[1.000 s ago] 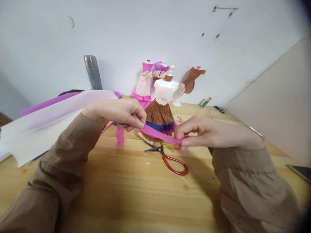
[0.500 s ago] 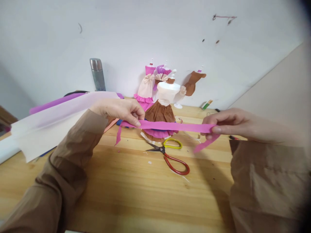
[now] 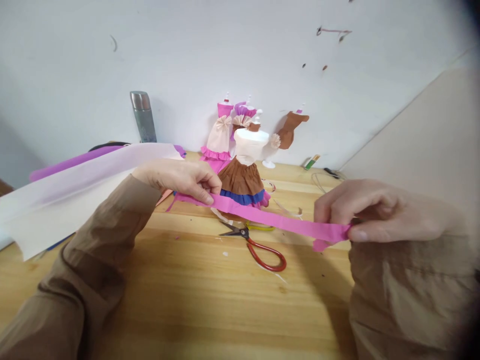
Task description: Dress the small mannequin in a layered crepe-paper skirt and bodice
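Observation:
A long pink strip (image 3: 270, 217) stretches between my two hands, sloping down toward the right. My left hand (image 3: 183, 179) pinches it near its left end, where a short tail hangs. Its other end is gripped between thumb and fingers of my right hand (image 3: 378, 210), with a folded piece hanging below. Behind the strip stands a small dress form (image 3: 251, 142) with a cream top and a brown skirt (image 3: 240, 176) over blue and pink ruffles. Scissors with red and yellow handles (image 3: 267, 256) lie open on the table under the strip.
Cream and purple sheets (image 3: 93, 180) spread over the left side of the wooden table (image 3: 210, 310). A flask (image 3: 143, 117) stands by the wall. More small dressed forms (image 3: 219, 132) are at the back, and a green item (image 3: 312, 162) lies toward the right.
My right hand has moved right and down, drawing the strip's right end lower. The strip now slants and covers part of the yellow scissor handle. The view has shifted slightly.

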Demonstrator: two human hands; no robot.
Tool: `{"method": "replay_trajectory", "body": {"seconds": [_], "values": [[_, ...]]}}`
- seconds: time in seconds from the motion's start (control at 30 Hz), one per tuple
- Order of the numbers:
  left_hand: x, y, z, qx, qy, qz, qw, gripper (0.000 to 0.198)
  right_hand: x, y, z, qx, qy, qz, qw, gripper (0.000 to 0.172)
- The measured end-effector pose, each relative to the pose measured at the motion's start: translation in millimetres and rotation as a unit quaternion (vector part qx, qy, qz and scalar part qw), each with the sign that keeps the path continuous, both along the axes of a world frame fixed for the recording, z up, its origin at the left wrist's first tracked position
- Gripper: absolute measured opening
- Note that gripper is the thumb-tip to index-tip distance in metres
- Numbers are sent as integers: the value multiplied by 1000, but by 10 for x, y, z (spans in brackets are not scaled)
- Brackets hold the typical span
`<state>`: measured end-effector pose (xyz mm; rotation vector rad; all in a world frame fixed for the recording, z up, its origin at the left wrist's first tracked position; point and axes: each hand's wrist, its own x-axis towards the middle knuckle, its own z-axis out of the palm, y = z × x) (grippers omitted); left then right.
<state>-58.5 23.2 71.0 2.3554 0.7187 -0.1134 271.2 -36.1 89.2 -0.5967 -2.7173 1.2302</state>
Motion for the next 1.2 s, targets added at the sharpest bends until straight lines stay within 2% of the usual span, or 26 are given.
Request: {"method": "replay_trajectory", "body": {"seconds": [0.1, 0.2, 0.37, 0.57, 0.67, 0.77, 0.87, 0.97, 1.1, 1.2], "values": [[40, -64, 22, -9, -5, -12, 1000, 12, -96, -2, -46, -31, -25, 12, 999, 22], [25, -119, 65, -6, -3, -15, 1000, 15, -115, 23, -110, -45, -44, -18, 998, 22], [-194, -120, 182, 85, 45, 55, 994, 19, -149, 98, -231, -65, -67, -88, 992, 31], [-310, -64, 213, 138, 88, 108, 981, 19, -267, 120, -309, -180, -83, -115, 973, 32], [-259, -111, 224, 181, 106, 103, 972, 18, -336, 102, -308, -194, -71, -139, 969, 34], [-160, -219, 225, 186, 82, 62, 977, 20, -458, 81, -335, -195, -47, -142, 969, 34], [37, -321, 135, 119, 6, 5, 993, 24, -598, 45, -384, -193, -28, -137, 971, 35], [301, -350, -65, 14, -95, -24, 995, 22, -693, -15, -396, -177, -8, -157, 972, 34], [509, -332, -279, -160, -173, 49, 971, 21, -726, -87, -345, -147, 34, -238, 959, 35], [473, -359, -240, -223, -193, 80, 952, 20, -693, -124, -374, -64, 76, -306, 947, 32]]}}
